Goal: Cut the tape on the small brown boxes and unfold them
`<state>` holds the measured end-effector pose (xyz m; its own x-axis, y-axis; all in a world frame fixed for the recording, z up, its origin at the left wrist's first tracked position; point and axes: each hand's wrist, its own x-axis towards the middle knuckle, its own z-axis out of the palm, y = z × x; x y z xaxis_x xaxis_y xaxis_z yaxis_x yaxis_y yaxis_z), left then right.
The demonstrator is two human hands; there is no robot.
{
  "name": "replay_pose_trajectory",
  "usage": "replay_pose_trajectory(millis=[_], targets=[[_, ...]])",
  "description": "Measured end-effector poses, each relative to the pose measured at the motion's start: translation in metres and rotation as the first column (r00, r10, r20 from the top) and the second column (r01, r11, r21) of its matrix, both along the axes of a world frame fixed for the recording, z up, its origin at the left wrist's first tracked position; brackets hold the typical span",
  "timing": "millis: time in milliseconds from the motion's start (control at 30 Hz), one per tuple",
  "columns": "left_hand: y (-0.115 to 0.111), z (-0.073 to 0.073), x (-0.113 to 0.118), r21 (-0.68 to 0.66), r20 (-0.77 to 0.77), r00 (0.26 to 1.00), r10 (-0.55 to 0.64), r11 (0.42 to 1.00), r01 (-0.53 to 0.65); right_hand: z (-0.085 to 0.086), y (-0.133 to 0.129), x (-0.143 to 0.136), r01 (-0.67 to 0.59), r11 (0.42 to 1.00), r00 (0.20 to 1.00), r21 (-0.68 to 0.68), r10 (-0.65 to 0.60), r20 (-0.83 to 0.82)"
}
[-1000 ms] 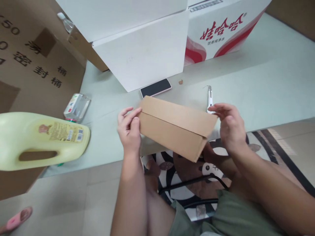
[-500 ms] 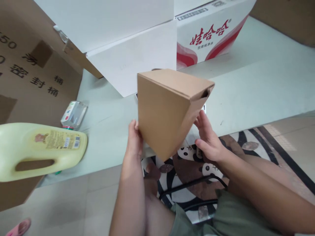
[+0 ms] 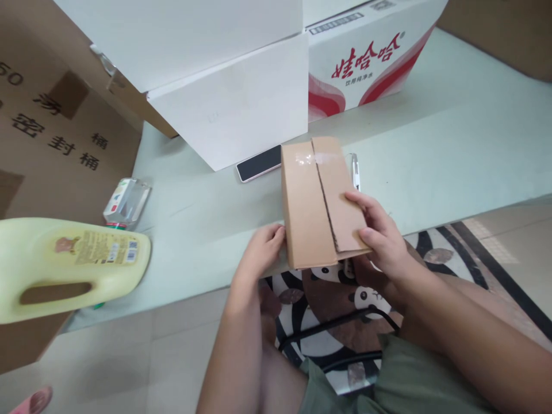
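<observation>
Small carton lying flat at the near edge of the table, its flap side up and its near end jutting past the edge toward you. Your right hand lies on the right flap, fingers stretched flat and close together along the cardboard and thumb at the near corner, pressing the flap down. Your left hand steadies the carton's left wall, fingers curled against the side near the lower corner; whether they grip beneath it cannot be told.

Progress, judged from the carton itself: both flaps are folded shut and meet at a centre seam. A strip of clear tape crosses the seam at the far end only. The rest of the seam, down to the near end, shows bare cardboard with a slight gap, so the closing appears partly done: flaps down, one end taped, the near stretch not yet sealed.

Surroundings: a cutter lies just beside the carton's right edge; a phone lies near its far left corner, before a white box. A yellow jug lies well apart at your left.
</observation>
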<state>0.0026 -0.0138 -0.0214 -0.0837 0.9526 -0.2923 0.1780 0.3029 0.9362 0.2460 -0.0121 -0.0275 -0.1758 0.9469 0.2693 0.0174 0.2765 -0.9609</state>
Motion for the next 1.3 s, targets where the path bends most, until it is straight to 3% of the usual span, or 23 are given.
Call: replay_pose_trajectory(millis=[100, 200, 267, 367, 433, 500, 567, 633, 767, 900, 1133, 1233, 1300], targets=[[0.005, 0.007, -0.004, 0.271, -0.11, 0.986, 0.125, 0.958, -0.091, 0.003, 0.001, 0.0, -0.119, 0.992, 0.993, -0.048, 0.12, 0.018], [0.006, 0.02, -0.013, 0.544, -0.078, 0.985, 0.154, 0.834, -0.087, 0.009, -0.001, -0.003, -0.318, 0.946, 0.945, -0.065, 0.322, 0.052], [0.004, 0.03, -0.021, 0.61, -0.102, 0.983, 0.152, 0.79, -0.058, 0.013, -0.002, -0.006, -0.458, 0.887, 0.883, -0.059, 0.461, 0.091], [0.001, 0.037, -0.029, 0.573, -0.077, 0.983, 0.169, 0.814, -0.096, 0.016, 0.0, -0.007, -0.542, 0.84, 0.829, -0.03, 0.54, 0.147], [0.001, 0.036, -0.03, 0.552, 0.025, 0.981, 0.192, 0.816, -0.174, 0.014, 0.007, -0.002, -0.402, 0.915, 0.895, -0.011, 0.396, 0.208], [0.001, 0.032, -0.027, 0.548, 0.116, 0.97, 0.213, 0.801, -0.241, 0.006, 0.017, 0.008, -0.091, 0.995, 0.941, 0.046, 0.071, 0.33], [0.002, 0.029, -0.024, 0.549, 0.157, 0.961, 0.226, 0.789, -0.275, -0.004, 0.029, 0.02, 0.209, 0.964, 0.838, 0.162, -0.262, 0.478], [0.003, 0.028, -0.02, 0.549, 0.174, 0.958, 0.229, 0.785, -0.288, -0.014, 0.038, 0.031, 0.33, 0.909, 0.671, 0.255, -0.416, 0.614], [0.004, 0.029, -0.016, 0.595, 0.153, 0.963, 0.222, 0.757, -0.269, -0.022, 0.042, 0.037, 0.264, 0.941, 0.439, 0.211, -0.312, 0.843], [0.003, 0.028, -0.012, 0.61, 0.125, 0.965, 0.232, 0.749, -0.259, -0.017, 0.041, 0.027, 0.243, 0.95, 0.356, 0.194, -0.274, 0.894], [-0.001, 0.021, -0.012, 0.6, 0.127, 0.965, 0.23, 0.757, -0.259, -0.008, 0.045, 0.016, 0.328, 0.943, 0.451, 0.06, -0.212, 0.867], [-0.002, 0.018, -0.01, 0.615, 0.129, 0.963, 0.237, 0.742, -0.265, 0.0, 0.044, 0.013, 0.377, 0.925, 0.453, 0.051, -0.232, 0.861], [-0.002, 0.017, -0.005, 0.632, 0.119, 0.959, 0.257, 0.725, -0.273, 0.009, 0.042, 0.009, 0.43, 0.901, 0.495, 0.049, -0.281, 0.822]])
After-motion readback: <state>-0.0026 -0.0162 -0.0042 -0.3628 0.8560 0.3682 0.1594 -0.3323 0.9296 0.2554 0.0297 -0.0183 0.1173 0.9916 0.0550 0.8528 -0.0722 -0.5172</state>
